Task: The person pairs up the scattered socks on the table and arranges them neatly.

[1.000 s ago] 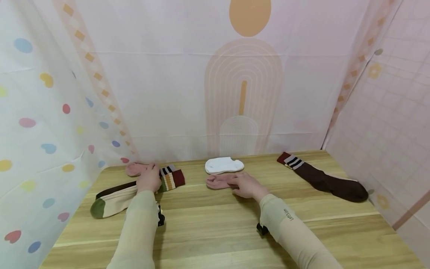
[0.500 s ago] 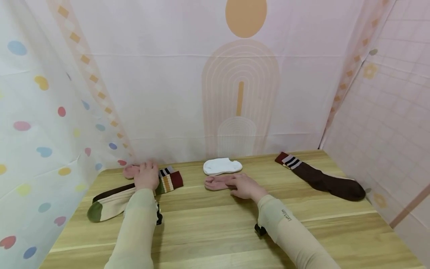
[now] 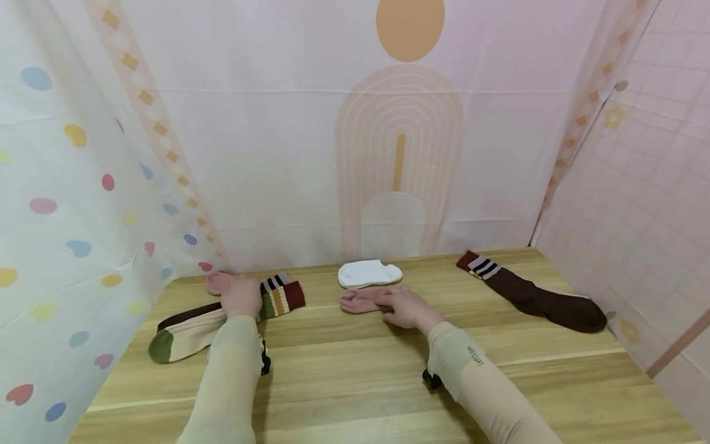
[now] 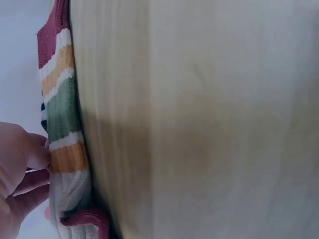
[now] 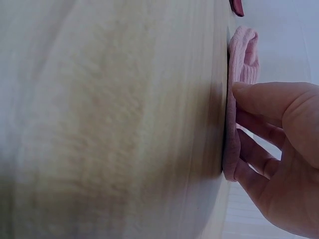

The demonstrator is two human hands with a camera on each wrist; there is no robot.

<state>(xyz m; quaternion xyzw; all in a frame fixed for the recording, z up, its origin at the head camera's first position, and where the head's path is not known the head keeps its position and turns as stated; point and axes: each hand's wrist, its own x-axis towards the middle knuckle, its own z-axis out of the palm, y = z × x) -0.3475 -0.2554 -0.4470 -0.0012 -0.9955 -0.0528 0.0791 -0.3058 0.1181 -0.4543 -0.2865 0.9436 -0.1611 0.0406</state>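
At the back left, my left hand [image 3: 241, 297] lies over part of a pink ankle sock [image 3: 218, 282]. The striped sock [image 4: 64, 109] hides its fingertips in the left wrist view, so their contact is unclear. That cream, green-toed sock overlaps a dark brown sock [image 3: 185, 315], the striped cuffs sticking out to the right. In the middle, my right hand [image 3: 409, 308] rests on another pink ankle sock [image 5: 232, 119]. Its thumb and fingertips touch the fabric, spread apart. Just behind lies a white low-cut sock [image 3: 368, 274].
To the right, a single dark brown sock [image 3: 535, 296] with a striped cuff lies slantwise near the table's right edge. The wooden table [image 3: 344, 382] meets a patterned cloth [image 3: 277, 154] at the back, and cloths hang at both sides.
My left hand's fingers lifted slightly half a second ago and have lowered again over the left pink sock. The right hand stays where it was. The view shifted slightly.
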